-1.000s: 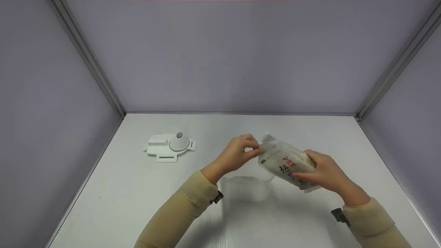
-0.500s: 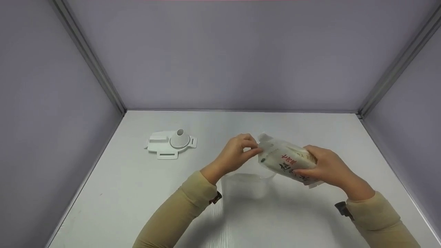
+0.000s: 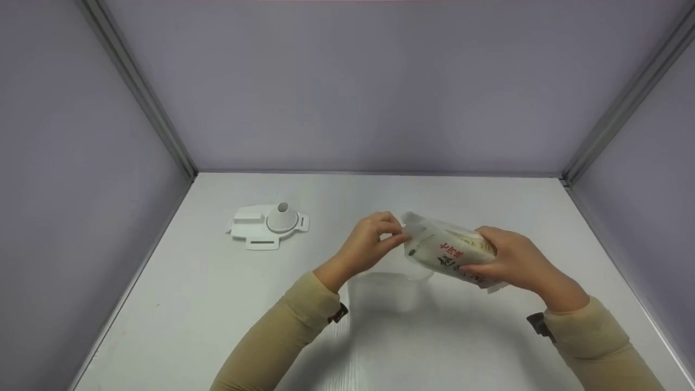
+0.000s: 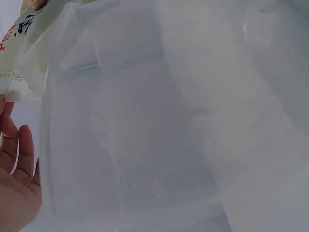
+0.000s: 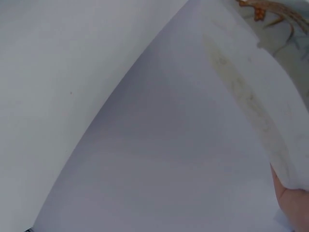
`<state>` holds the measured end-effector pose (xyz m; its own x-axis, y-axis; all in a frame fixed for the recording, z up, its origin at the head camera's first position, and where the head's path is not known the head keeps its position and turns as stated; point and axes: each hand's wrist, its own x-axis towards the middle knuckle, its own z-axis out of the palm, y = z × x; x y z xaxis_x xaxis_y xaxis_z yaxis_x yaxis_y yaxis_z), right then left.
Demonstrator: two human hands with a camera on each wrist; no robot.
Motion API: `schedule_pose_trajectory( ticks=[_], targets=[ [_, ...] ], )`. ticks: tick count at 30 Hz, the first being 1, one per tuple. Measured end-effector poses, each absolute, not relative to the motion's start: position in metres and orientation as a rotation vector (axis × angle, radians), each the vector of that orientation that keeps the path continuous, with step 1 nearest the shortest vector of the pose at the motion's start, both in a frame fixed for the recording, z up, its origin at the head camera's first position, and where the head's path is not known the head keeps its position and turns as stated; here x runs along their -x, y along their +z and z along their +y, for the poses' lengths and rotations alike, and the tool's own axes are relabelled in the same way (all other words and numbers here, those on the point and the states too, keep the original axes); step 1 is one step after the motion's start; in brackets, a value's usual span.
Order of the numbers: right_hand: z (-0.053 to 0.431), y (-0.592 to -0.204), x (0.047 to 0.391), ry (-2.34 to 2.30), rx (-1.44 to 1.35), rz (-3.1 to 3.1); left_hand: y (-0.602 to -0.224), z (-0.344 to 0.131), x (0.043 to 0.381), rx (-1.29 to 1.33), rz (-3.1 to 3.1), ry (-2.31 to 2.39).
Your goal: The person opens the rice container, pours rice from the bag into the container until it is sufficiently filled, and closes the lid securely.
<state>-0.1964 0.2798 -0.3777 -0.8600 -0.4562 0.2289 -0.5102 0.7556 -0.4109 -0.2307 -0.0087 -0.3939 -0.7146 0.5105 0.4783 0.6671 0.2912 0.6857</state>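
A pale rice bag [image 3: 442, 252] with red and black characters is held tilted in the air, its left end around the left hand's fingertips. My left hand [image 3: 372, 241] pinches the corner at that end between thumb and fingers. My right hand [image 3: 513, 260] grips the bag's fuller right end, thumb across the printed face. Below them stands a translucent plastic container [image 3: 380, 290], which fills most of the left wrist view. There the bag [image 4: 29, 46] overlaps the container's top left rim. The right wrist view has the bag's side [image 5: 270, 92] at the right edge.
A white lid [image 3: 266, 225] with a cone-shaped spout lies at the back left of the white table [image 3: 179, 326]. Grey panels [image 3: 380, 87] enclose the table at the back and both sides.
The bag has come a little more level, its right end raised by the right hand, and its printed face has rolled slightly. The left hand keeps its pinch, shifting slightly left.
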Motion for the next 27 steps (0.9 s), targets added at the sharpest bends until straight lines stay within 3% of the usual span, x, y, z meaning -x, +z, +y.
schedule_pose_trajectory(
  ticks=[27],
  targets=[
    [0.277,-0.376,0.204,0.543,-0.873,-2.829,-0.412,-0.015,0.23,1.087,-2.371,-1.409]
  ],
)
